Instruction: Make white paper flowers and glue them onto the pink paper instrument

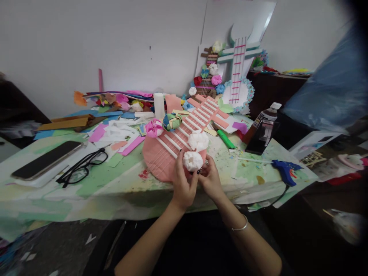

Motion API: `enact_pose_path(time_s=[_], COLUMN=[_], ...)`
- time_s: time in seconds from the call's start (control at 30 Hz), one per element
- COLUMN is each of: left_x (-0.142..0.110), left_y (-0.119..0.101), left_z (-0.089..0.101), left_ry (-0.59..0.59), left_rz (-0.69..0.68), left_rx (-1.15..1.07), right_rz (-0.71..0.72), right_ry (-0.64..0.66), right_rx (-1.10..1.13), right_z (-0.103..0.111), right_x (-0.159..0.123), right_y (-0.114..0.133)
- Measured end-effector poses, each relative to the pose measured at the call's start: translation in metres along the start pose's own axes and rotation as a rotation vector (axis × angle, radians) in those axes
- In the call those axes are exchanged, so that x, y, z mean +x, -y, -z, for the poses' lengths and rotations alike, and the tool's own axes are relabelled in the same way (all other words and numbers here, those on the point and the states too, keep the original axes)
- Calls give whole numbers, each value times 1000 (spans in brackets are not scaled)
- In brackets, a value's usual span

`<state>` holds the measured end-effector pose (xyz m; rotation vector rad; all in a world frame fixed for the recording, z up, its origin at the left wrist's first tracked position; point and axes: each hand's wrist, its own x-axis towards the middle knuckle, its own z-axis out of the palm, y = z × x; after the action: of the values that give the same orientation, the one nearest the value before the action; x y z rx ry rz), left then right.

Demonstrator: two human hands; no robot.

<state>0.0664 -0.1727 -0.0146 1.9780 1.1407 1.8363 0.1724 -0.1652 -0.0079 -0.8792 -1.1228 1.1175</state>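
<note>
A pink craft guitar (159,155) lies on the table, with white strips across its neck and thin strings over its body. On it sit a pink paper flower (154,127), a green and blue paper flower (171,121) and a white paper flower (198,140). Over the guitar's near right edge, a second white paper flower (193,161) is held between my two hands. My left hand (184,184) grips its left and lower side with bent fingers. From the right, my right hand (211,178) closes on it; some of those fingertips are hidden.
A blue glue gun (284,172) lies at the right, near a propped phone (262,137) and a bottle (270,113). A green cutter (225,139) is behind the guitar. Glasses (83,165) and another phone (47,160) lie left. Paper scraps and finished craft instruments (237,69) stand behind.
</note>
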Motion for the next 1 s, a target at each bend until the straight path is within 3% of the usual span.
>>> enact_pose_path(time_s=[0.17, 0.53, 1.0], left_x=[0, 5, 9], left_y=[6, 8, 11], left_z=[8, -4, -6], left_ry=[1, 37, -36], left_rz=[-43, -246, -295], left_rx=[54, 162, 240], right_rz=[-17, 14, 33], right_ry=[-2, 3, -9], right_rx=[13, -4, 0], right_z=[0, 1, 0], right_x=[1, 1, -1], right_y=[0, 2, 0])
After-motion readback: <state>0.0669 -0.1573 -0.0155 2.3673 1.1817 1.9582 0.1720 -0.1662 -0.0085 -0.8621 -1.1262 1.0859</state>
